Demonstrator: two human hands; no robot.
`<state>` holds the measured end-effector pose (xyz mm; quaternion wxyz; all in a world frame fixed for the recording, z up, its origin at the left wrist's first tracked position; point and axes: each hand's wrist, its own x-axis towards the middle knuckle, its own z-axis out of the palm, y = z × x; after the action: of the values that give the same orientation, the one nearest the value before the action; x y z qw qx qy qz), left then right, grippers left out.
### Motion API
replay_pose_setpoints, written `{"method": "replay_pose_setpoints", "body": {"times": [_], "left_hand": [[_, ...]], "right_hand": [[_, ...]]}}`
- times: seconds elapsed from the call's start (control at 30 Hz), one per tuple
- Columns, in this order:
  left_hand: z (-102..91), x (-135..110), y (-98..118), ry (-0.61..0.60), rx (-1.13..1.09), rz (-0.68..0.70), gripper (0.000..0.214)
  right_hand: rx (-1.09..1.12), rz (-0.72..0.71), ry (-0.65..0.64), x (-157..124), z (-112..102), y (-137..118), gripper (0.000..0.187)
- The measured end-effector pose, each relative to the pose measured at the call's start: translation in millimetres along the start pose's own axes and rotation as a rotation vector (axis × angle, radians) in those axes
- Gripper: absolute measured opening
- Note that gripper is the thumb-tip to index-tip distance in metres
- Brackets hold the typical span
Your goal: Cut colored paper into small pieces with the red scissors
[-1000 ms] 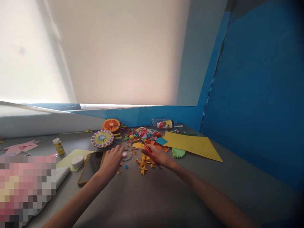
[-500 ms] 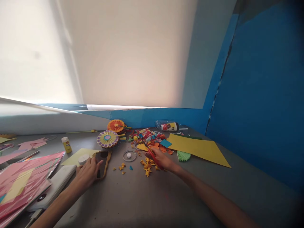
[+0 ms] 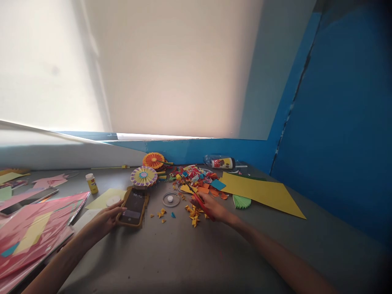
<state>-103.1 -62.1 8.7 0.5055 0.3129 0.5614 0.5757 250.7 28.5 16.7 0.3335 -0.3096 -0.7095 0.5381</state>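
My left hand (image 3: 108, 218) grips the left edge of a smartphone (image 3: 132, 207) in a yellow-brown case, tilted up with its screen lit. In my right hand (image 3: 211, 206) are red-handled scissors (image 3: 200, 201), their blades pointing to the far left over the paper scraps. Small folded orange-yellow paper pieces (image 3: 194, 216) lie beneath and beside that hand. A few more folded pieces (image 3: 161, 212) and a small blue one (image 3: 173, 214) rest between the two hands. Just beyond them sits a clear ring (image 3: 170, 199) with a white disc inside.
Two pleated paper rosettes, one orange (image 3: 153, 161) and one yellow-purple (image 3: 143, 175), stand at the back. A heap of colourful scraps (image 3: 192, 175) lies beside a glue bottle (image 3: 223, 163). Yellow sheet (image 3: 260, 190) is at right; glue stick (image 3: 91, 183) and plastic-wrapped papers (image 3: 36, 232) are left.
My left hand, which lay over the flat phone, now holds it lifted and tilted, and its screen has lit up. My right hand stays in place with the scissors. The view has shifted slightly left.
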Motion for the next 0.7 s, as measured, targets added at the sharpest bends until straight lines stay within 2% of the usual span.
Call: {"method": "replay_pose_setpoints", "body": {"times": [0.1,0.17,0.43,0.53,0.7], "left_hand": [[11.7,-8,-4,0.004,0.061,-0.026,0.088],[16.3,-8,-8,0.049,0.077,-0.022,0.097],[10.6,-1,-15,-0.018,-0.005,0.019,0.102],[9.4,-2,-14,-0.047,-0.017,0.018,0.103],[7.8,0,-17,-0.02,0.021,0.0,0.105]], "right_hand": [[0.021,-0.007,0.001,-1,1,1,0.034],[0.029,0.003,-0.004,-1,1,3,0.034],[-0.09,0.012,0.021,1,0,4,0.036],[-0.052,0.007,0.015,0,1,2,0.035],[0.017,0.013,-0.01,-2,1,1,0.035]]}}
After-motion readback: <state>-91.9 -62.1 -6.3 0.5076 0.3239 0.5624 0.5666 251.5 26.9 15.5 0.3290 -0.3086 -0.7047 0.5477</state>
